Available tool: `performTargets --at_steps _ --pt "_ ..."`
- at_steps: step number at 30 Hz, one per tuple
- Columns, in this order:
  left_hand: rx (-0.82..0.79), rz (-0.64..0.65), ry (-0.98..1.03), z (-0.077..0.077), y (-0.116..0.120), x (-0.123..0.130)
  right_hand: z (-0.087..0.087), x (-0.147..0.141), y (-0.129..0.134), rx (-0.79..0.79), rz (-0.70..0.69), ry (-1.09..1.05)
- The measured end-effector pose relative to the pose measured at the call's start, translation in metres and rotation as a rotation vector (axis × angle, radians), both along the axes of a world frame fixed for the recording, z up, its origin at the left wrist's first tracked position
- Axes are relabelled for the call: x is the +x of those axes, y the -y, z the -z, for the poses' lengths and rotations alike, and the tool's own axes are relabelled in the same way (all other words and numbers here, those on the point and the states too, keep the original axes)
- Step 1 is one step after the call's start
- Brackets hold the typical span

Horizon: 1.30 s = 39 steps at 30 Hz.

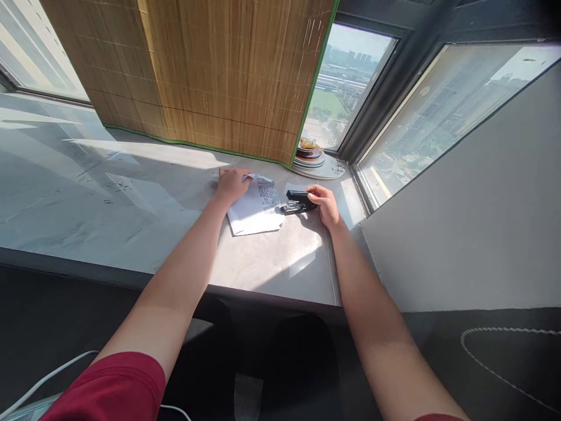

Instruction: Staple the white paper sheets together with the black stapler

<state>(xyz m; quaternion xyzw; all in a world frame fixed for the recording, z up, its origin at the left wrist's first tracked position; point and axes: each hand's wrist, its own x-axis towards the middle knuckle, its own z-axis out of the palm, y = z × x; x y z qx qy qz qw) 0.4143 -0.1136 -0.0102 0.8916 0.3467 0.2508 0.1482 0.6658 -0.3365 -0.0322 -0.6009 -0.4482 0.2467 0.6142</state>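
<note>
Stapler (300, 197) at the right edge of the paper (252, 215)

A pale, glossy sill (131, 196) runs under the paper and far out to its left, with sunlight lying across part of it. Beyond the paper, mostly to its left, hangs a slatted brown blind (205, 76) with green edging. A white wall (473, 204) stands to the paper's right, and windows (355, 76) lie beyond it on that side, showing a green field and distant buildings. Nearer than the paper, two bare arms reach in from red sleeves (118, 386). Beyond the paper and to its right is a stack of plates (310, 162), close to the blind's lower corner.

The left hand (232, 187) is at the paper's far left edge, fingers bent, thumb at the folded top; I cannot tell whether they pinch it. The paper lies on the sill, white over most of its face, with a printed part curling up at its far right. To the right of the paper, the right hand (324, 206) has its fingers closed around the back end of the black stapler. The stapler's parted front end points at the paper; I cannot tell whether the paper's edge lies inside it.
</note>
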Motion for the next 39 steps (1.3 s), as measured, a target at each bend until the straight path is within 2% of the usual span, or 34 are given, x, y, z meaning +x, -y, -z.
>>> performTargets --at_steps 6,8,13,18,22,24,27,29,31,34,36,39 --pt "0.104 -0.165 0.059 -0.01 0.013 -0.002 0.002 0.002 -0.001 0.009 -0.01 0.043" --pt "0.111 -0.16 0.073 -0.008 0.013 0.0 0.003 0.001 -0.001 0.011 -0.019 0.049" --pt "-0.002 0.027 0.035 0.006 0.008 0.012 0.006 0.002 -0.003 0.016 -0.019 0.055" --pt "-0.047 0.119 -0.208 0.015 0.006 0.017 0.009 0.004 -0.004 0.032 -0.035 0.065" --pt "-0.128 0.193 -0.376 0.013 0.011 0.014 0.007 0.002 -0.005 0.043 0.001 0.092" --pt "-0.123 0.289 -0.369 0.011 0.016 0.013 0.006 0.002 -0.005 0.062 0.067 0.115" --pt "-0.081 0.522 -0.321 0.009 0.025 0.014 0.006 0.004 -0.005 0.108 0.169 0.141" --pt "-0.068 0.635 -0.301 0.009 0.03 0.016 0.004 0.005 -0.004 0.129 0.183 0.149" --pt "-0.057 0.671 -0.268 0.01 0.032 0.018 0.002 0.003 -0.002 0.112 0.136 0.192" --pt "-0.02 0.677 -0.214 0.011 0.033 0.02 -0.003 -0.002 0.002 0.044 0.047 0.376" --pt "0.001 0.684 -0.198 0.012 0.032 0.022 -0.006 -0.007 0.003 0.028 0.03 0.489" --pt "0.013 0.686 -0.155 0.013 0.031 0.024 -0.008 -0.01 0.004 0.041 0.011 0.544"
